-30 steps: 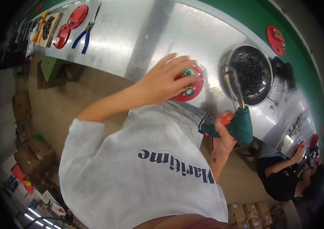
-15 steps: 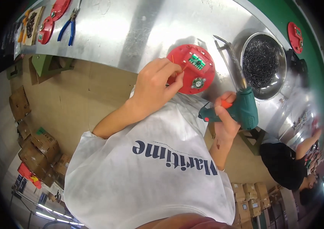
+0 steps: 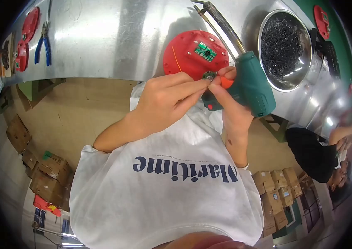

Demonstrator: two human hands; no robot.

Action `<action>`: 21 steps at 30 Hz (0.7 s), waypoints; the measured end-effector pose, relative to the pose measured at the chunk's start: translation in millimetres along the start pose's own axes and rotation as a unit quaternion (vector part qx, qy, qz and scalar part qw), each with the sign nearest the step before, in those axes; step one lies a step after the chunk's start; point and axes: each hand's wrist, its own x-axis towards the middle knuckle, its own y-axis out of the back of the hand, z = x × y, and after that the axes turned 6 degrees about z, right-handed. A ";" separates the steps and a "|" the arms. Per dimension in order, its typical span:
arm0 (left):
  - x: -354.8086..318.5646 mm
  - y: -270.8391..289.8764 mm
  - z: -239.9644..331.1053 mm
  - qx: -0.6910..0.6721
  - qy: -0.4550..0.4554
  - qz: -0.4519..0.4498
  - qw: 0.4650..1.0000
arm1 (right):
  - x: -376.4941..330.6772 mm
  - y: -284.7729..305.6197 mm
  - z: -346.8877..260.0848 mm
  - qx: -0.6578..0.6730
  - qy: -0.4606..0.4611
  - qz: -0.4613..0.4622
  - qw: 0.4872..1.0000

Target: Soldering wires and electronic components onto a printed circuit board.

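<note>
My right hand is wrapped round the handle of a green soldering gun with an orange trigger, its long metal tip pointing up and left above the table. My left hand is closed in a pinch, its fingertips meeting my right thumb and finger. A thin orange wire sticks up from behind the left hand; its held end is hidden. Beyond the hands lies a red round disc bearing a small green circuit board and a round metal part, partly covered by my fingers.
A metal bowl full of small black pieces stands right of the gun. Blue-handled pliers and more red discs lie far left on the metal table. Another red disc is at upper right. A co-worker sits at the right.
My left hand has moved right, away from the disc's board, to meet my right hand. The soldering gun has risen and shifted left in my right hand. The view has shifted slightly.
</note>
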 end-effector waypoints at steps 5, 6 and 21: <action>1.1 -1.7 -0.4 0.046 -0.103 0.004 0.994 | -2.1 2.8 -5.1 -0.007 -0.052 -0.001 0.999; 0.6 -1.7 1.3 0.062 -0.110 0.001 0.992 | -2.9 1.8 -5.9 -0.007 -0.052 0.001 0.999; -1.9 -22.3 6.0 0.023 -0.068 0.032 0.997 | -1.6 17.7 3.7 0.068 -0.051 0.004 0.996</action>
